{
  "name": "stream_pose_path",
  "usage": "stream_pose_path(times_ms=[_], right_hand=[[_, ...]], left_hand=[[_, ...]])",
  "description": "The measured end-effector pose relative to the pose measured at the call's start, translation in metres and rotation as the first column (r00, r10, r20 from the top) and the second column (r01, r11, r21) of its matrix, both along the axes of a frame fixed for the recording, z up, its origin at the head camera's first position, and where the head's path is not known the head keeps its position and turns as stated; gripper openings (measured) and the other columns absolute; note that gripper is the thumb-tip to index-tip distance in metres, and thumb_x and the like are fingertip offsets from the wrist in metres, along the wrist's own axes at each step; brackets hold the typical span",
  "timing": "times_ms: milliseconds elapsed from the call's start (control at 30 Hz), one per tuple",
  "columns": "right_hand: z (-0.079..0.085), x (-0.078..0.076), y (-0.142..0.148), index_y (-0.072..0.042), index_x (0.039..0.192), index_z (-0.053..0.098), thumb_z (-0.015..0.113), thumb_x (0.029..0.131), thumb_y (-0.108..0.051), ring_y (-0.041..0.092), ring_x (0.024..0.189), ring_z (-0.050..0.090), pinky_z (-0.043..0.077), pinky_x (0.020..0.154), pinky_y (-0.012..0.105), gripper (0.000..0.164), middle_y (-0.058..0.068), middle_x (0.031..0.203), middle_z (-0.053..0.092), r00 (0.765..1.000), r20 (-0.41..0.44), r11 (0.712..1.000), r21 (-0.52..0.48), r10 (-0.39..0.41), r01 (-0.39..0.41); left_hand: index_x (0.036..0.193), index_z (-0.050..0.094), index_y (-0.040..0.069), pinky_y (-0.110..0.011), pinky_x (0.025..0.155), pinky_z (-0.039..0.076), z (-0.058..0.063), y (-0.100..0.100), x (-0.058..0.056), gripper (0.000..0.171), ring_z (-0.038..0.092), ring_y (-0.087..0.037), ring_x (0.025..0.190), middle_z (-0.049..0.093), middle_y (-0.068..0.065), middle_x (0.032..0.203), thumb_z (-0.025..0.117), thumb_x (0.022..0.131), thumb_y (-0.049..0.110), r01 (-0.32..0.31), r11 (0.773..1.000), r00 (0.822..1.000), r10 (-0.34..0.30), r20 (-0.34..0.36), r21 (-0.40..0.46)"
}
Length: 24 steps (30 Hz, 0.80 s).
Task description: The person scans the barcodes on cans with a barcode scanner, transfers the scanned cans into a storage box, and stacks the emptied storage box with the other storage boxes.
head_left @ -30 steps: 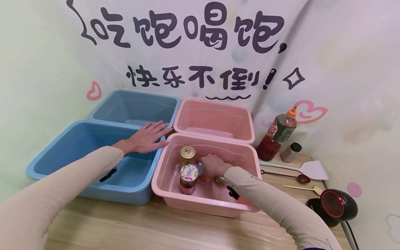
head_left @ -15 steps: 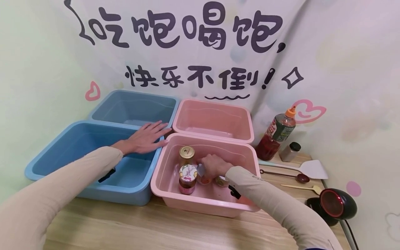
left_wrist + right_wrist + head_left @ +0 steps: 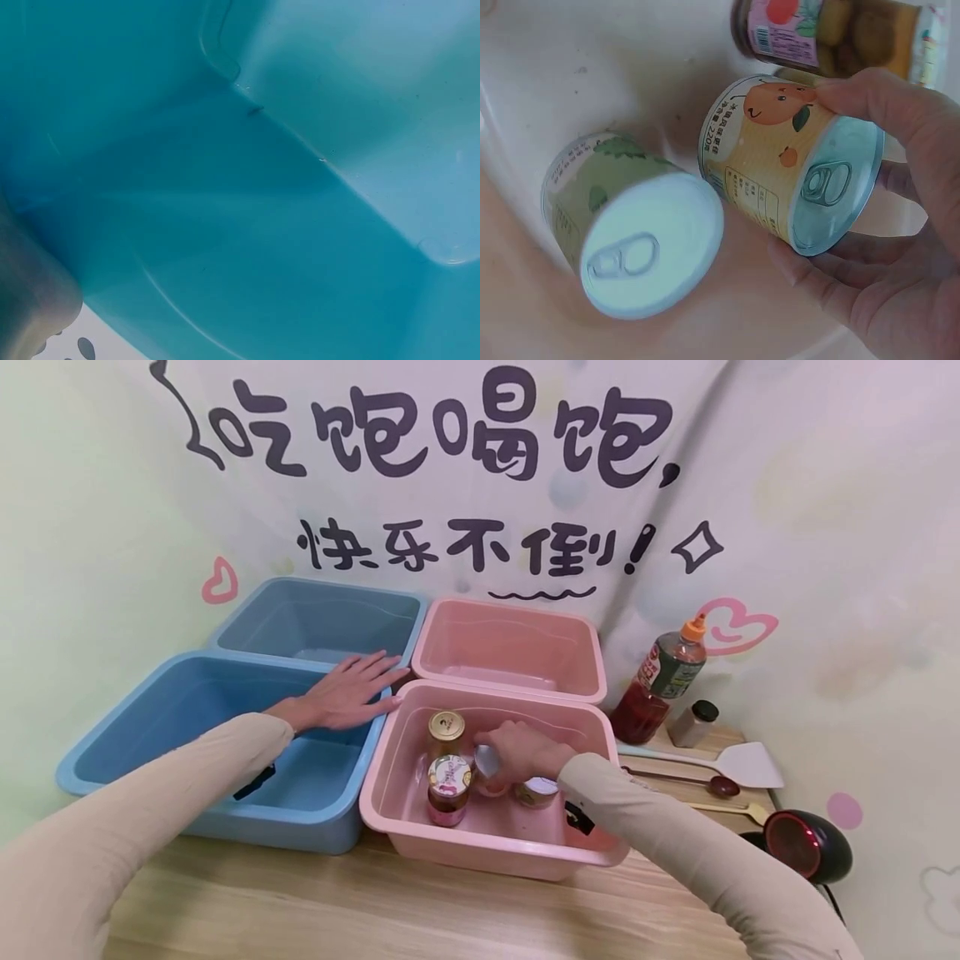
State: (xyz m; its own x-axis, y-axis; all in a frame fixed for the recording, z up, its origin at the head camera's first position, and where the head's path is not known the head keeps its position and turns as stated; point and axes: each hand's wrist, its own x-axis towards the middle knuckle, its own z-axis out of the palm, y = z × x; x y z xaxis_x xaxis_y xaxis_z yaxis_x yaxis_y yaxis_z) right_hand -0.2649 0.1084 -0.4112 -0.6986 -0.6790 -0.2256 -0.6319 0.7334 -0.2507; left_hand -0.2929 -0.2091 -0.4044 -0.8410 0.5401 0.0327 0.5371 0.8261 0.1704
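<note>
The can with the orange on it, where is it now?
In the right wrist view, the can is in the right grip, right of the green can and below the pink-labelled jar; the head view shows it inside the front pink tub.

Pale wood-grain tabletop (image 3: 360, 910), at left a front blue plastic tub (image 3: 300, 837) and rear blue plastic tub (image 3: 330, 618), centrally a front pink plastic tub (image 3: 487, 857) and rear pink plastic tub (image 3: 510, 643), at right an orange-capped sauce bottle (image 3: 660, 681), black-lidded jar (image 3: 692, 725), white-bladed spatula (image 3: 748, 766), brown ladle (image 3: 724, 787), yellow spoon (image 3: 756, 814).
</note>
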Motion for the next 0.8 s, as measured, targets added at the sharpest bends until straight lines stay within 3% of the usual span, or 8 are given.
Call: stream_pose_path(times_ms=[100, 267, 467, 800], right_hand=[[0.013, 0.003, 0.007, -0.018, 0.110, 0.065, 0.087, 0.073, -0.032, 0.016, 0.076, 0.063, 0.053, 0.061, 0.028, 0.045, 0.001, 0.087, 0.066, 1.000, -0.011, 1.000, -0.024, 0.006, -0.007], [0.038, 0.006, 0.020, -0.014, 0.128, 0.063, 0.087, 0.074, -0.028, 0.017, 0.086, 0.062, 0.054, 0.068, 0.028, 0.060, 0.005, 0.102, 0.067, 1.000, 0.004, 0.999, -0.050, -0.001, 0.001], [0.062, 0.008, 0.045, -0.016, 0.126, 0.064, 0.090, 0.071, -0.029, 0.016, 0.090, 0.062, 0.054, 0.073, 0.030, 0.062, 0.003, 0.107, 0.069, 0.995, -0.086, 0.993, -0.099, 0.057, -0.066], [0.094, 0.027, 0.090, -0.015, 0.134, 0.062, 0.088, 0.071, -0.015, 0.021, 0.105, 0.062, 0.056, 0.083, 0.036, 0.068, 0.007, 0.127, 0.066, 1.000, -0.021, 0.987, -0.163, -0.014, 0.010]], left_hand=[[0.158, 0.030, 0.014, -0.062, 0.121, 0.016, -0.001, -0.001, 0.000, 0.067, 0.016, -0.039, 0.155, 0.025, -0.014, 0.166, 0.047, 0.102, 0.047, 0.000, 1.000, 1.000, 0.000, -0.004, 0.001], [0.158, 0.030, 0.014, -0.062, 0.121, 0.016, 0.000, 0.000, 0.000, 0.067, 0.016, -0.039, 0.154, 0.025, -0.014, 0.166, 0.047, 0.102, 0.046, -0.001, 1.000, 1.000, 0.001, -0.003, 0.002], [0.158, 0.030, 0.014, -0.062, 0.121, 0.016, 0.000, 0.000, 0.000, 0.067, 0.017, -0.040, 0.154, 0.025, -0.015, 0.166, 0.047, 0.102, 0.046, -0.001, 1.000, 1.000, 0.001, -0.006, -0.001], [0.158, 0.030, 0.014, -0.062, 0.121, 0.016, -0.001, 0.001, 0.001, 0.066, 0.018, -0.040, 0.154, 0.025, -0.014, 0.166, 0.047, 0.102, 0.046, 0.000, 1.000, 1.000, 0.000, -0.006, 0.000]])
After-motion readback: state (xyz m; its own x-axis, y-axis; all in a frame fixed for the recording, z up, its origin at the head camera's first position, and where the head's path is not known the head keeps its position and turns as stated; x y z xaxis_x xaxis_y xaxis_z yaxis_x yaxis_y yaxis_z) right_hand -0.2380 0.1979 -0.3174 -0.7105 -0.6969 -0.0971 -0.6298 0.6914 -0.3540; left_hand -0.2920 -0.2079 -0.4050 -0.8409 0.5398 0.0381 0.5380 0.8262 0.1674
